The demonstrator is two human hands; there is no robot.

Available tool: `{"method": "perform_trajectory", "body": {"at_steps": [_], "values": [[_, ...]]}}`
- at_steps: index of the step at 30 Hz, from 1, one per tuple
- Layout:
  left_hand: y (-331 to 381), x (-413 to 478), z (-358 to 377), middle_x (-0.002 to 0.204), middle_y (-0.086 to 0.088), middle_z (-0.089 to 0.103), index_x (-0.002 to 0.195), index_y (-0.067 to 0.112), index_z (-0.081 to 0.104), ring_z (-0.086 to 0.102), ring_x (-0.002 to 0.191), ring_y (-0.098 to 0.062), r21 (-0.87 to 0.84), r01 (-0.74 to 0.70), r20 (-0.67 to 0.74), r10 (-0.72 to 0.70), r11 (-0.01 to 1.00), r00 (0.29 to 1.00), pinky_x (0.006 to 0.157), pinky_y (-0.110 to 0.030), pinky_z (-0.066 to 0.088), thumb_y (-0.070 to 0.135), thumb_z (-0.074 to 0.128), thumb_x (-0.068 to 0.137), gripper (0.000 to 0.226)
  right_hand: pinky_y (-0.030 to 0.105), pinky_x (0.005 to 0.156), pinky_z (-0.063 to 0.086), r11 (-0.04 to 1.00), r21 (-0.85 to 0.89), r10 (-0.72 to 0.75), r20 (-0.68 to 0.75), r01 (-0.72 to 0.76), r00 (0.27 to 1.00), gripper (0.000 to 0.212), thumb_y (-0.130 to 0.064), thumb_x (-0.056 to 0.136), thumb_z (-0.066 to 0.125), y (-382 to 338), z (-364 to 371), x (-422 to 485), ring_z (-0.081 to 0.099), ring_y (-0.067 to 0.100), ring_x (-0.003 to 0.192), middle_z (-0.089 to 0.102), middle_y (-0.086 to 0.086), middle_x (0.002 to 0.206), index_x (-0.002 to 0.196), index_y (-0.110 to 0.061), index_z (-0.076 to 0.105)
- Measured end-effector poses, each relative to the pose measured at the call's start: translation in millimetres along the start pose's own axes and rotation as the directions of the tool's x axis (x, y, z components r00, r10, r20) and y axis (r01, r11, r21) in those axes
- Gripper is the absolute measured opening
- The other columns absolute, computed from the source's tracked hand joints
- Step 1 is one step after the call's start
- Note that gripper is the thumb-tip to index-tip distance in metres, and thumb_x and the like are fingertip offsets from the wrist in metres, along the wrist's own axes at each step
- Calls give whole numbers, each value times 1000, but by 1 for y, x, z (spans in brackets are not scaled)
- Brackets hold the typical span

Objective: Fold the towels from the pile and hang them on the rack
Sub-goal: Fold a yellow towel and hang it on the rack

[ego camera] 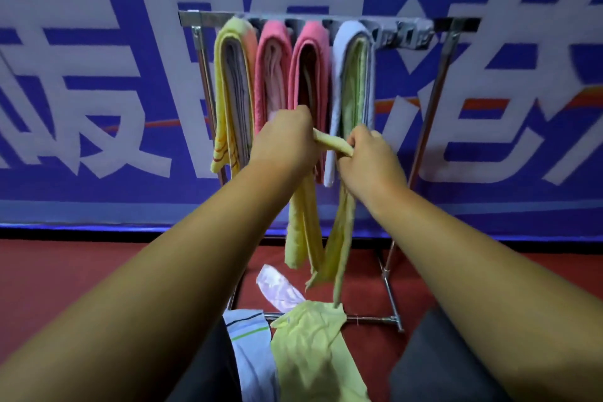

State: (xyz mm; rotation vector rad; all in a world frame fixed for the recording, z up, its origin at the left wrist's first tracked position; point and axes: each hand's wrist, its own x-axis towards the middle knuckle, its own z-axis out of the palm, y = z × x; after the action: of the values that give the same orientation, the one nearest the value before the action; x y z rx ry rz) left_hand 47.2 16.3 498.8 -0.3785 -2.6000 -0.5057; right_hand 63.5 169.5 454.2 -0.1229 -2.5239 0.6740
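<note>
A yellow towel [332,143] is held in front of the rack [326,20], stretched between two hands. The left hand [284,137] is closed in a tight grip on one end, and the right hand [367,153] is closed on the other end. The rest of the towel hangs down below the hands. Four folded towels [295,81] are hung side by side on the rack. More towels [303,349] are seen on the floor [65,274] in front of the rack.

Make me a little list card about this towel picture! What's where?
rack: metal rack by the blue wall
hanging: four folded towels, yellow towel, two pink towels, pale blue towel
left hand: grip on the held yellow towel
right hand: grip on the same towel
pile: more towels on the red floor
</note>
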Motion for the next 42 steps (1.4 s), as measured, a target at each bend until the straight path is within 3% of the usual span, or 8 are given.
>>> {"method": "perform_trajectory", "body": {"at_steps": [9,14,20,26,31,35,40,42], "values": [[66,36,-29,109,-3,54,113,19,51,59,89,-30,-50,-102,-35,101,993,994,76,-48,54,31,60,96,22,39,65,55,999,-6,43,-9,-43,999,21,-14,94,48,0,-83,47,63,27,79,66,6,89,96,-17,69],[101,54,-15,124,-8,53,126,15,48,65,94,-33,-12,-152,-34,152,988,988,64,-46,45,24,62,98,33,41,66,55,1000,-11,23,-51,-23,998,18,-17,97,51,2,-114,71,63,25,78,67,4,87,90,-18,67],[134,88,-12,116,-10,60,123,12,51,65,89,-33,-115,-108,-38,104,987,994,65,-44,43,8,61,97,28,32,56,41,999,-31,39,-103,-43,994,18,-15,99,51,25,-141,105,62,21,75,66,4,87,95,-18,69],[160,130,-2,95,-7,54,124,8,56,57,86,-29,-133,-56,-6,55,990,998,68,-39,43,8,58,98,26,31,55,43,988,-111,89,-164,-108,982,19,-12,99,50,58,-150,142,61,23,73,65,7,88,97,-16,68],[171,161,5,75,-2,50,99,12,52,52,63,-19,-162,4,16,-1,987,1000,50,-31,36,9,61,97,9,34,61,47,979,-167,92,-141,-115,986,15,-13,104,52,73,-144,176,62,23,76,64,6,90,104,-18,67],[163,186,9,75,-4,54,88,12,58,56,74,-28,-161,35,-42,-42,986,998,67,-38,47,14,56,99,11,36,64,55,976,-204,53,-132,-79,990,15,-17,106,54,70,-132,202,65,24,77,65,7,88,112,-15,68],[161,215,8,77,-16,70,80,5,65,73,71,-44,-153,140,-20,-144,978,989,67,-58,65,10,69,89,11,38,69,59,982,-177,29,-171,-60,985,24,-24,106,56,61,-121,227,67,27,82,68,7,96,125,-16,68],[161,226,7,79,-12,68,78,9,61,74,77,-40,-117,142,-7,-144,983,990,73,-53,65,6,71,87,15,40,73,63,984,-155,62,-166,-88,984,24,-22,107,56,60,-117,236,67,27,80,68,7,95,127,-19,69]]}}
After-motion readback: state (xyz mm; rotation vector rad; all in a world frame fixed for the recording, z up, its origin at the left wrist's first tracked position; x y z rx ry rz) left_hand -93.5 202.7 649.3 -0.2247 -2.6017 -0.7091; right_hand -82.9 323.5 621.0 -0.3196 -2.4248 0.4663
